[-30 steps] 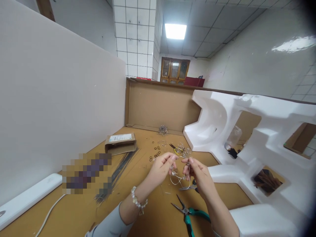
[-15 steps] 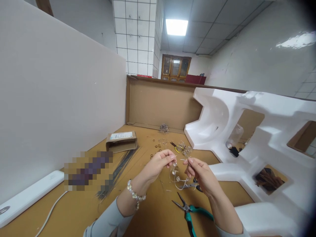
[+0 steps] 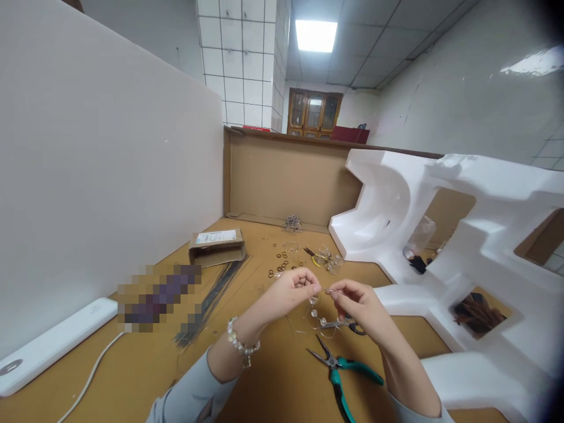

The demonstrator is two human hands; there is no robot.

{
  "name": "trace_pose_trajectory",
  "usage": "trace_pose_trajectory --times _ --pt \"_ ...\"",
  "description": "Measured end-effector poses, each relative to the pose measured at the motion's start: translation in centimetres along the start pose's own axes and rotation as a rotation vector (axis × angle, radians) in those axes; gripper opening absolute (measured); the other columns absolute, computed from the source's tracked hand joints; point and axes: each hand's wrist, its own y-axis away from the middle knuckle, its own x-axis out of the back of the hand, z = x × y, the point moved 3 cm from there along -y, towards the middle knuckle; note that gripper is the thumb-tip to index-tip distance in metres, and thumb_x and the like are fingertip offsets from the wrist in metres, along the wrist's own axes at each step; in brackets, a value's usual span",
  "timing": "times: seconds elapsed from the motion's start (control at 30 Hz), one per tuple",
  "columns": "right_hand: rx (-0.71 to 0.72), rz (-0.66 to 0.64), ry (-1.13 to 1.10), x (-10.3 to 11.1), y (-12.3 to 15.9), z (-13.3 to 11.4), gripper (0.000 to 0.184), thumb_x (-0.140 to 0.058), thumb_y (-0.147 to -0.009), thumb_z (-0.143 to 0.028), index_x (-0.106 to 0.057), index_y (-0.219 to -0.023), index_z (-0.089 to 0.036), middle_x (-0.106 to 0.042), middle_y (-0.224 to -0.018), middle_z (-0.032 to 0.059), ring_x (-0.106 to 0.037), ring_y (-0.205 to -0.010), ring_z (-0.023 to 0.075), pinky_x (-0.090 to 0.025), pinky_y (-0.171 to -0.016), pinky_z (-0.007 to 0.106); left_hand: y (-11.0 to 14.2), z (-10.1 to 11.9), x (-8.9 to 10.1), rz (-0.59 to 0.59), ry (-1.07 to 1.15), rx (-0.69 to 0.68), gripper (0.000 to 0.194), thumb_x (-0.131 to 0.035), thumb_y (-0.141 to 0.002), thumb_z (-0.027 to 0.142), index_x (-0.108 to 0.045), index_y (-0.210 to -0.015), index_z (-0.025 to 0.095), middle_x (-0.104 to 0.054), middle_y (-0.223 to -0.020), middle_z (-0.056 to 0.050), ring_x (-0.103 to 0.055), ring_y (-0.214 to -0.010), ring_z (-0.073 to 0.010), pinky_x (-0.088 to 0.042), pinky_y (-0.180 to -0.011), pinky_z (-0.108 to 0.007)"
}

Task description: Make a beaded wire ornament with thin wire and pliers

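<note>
Closest in, the green-handled pliers are lying on the brown table, their jaws spread apart, below the two hands. A bracelet is circling the left wrist. The left hand is pinching the beaded wire between thumb and forefinger, its other fingers curling in. The right hand is gripping the wire's end with closed thumb and fingertips, just beside the left fingertips. The clear beads are hanging below the hands, and scissors are lying partly behind the wire and right hand. To the left, a white bar and a cable are resting near a blurred-out patch, with dark wires lying beyond.

Farther off, small rings are scattering across the table, and yellow-handled pliers are lying beside a clear beaded heap. An open box is sitting left of the rings; white foam is standing at right. A metallic cluster is resting near the cardboard wall.
</note>
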Motion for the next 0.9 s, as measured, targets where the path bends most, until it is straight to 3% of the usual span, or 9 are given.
trace_pose_trajectory --times 0.33,0.5,0.6,0.73,0.9 --pt "0.086 -0.033 0.177 -0.6 0.4 -0.2 0.017 -0.051 -0.081 -0.033 -0.058 -0.076 -0.019 -0.046 -0.051 -0.0067 -0.049 -0.042 0.0076 -0.037 -0.046 0.021 0.4 -0.2 -0.7 0.089 -0.242 -0.056 0.012 -0.052 -0.079 0.028 -0.055 -0.076 0.016 -0.043 -0.058 0.006 -0.037 -0.052 -0.0075 -0.028 -0.049 -0.020" --pt "0.052 -0.048 0.222 -0.3 0.2 0.2 0.020 -0.052 -0.081 -0.035 -0.062 -0.082 -0.018 -0.048 -0.048 -0.0062 -0.050 -0.042 0.0084 -0.034 -0.044 0.021 0.5 -0.3 -0.9 0.092 -0.305 -0.069 0.013 -0.049 -0.081 0.028 -0.055 -0.077 0.017 -0.042 -0.057 0.007 -0.037 -0.050 -0.0074 -0.029 -0.048 -0.020" --pt "0.004 -0.050 0.185 -0.3 0.1 0.3 0.025 -0.055 -0.079 -0.040 -0.061 -0.074 -0.017 -0.048 -0.045 -0.0062 -0.049 -0.039 0.0079 -0.033 -0.042 0.020 0.5 -0.4 -1.0 0.115 -0.321 -0.088 0.013 -0.049 -0.081 0.028 -0.053 -0.076 0.017 -0.042 -0.054 0.007 -0.036 -0.048 -0.0069 -0.027 -0.046 -0.019" --pt "-0.019 -0.076 0.113 0.1 0.0 0.0 0.032 -0.059 -0.076 -0.047 -0.059 -0.067 -0.017 -0.052 -0.045 -0.0045 -0.052 -0.041 0.0091 -0.037 -0.046 0.021 0.2 -0.6 -0.7 0.083 -0.183 -0.060 0.016 -0.053 -0.080 0.031 -0.052 -0.074 0.016 -0.041 -0.052 0.007 -0.034 -0.045 -0.0056 -0.026 -0.044 -0.019" --pt "0.005 -0.238 -0.041 0.6 -0.1 0.1 0.038 -0.053 -0.082 -0.050 -0.066 -0.082 -0.014 -0.062 -0.057 0.0002 -0.062 -0.055 0.0135 -0.046 -0.060 0.027 -0.1 -0.7 0.1 0.008 0.032 0.058 0.026 -0.062 -0.076 0.039 -0.054 -0.080 0.015 -0.048 -0.049 0.006 -0.040 -0.040 -0.0054 -0.031 -0.040 -0.018"
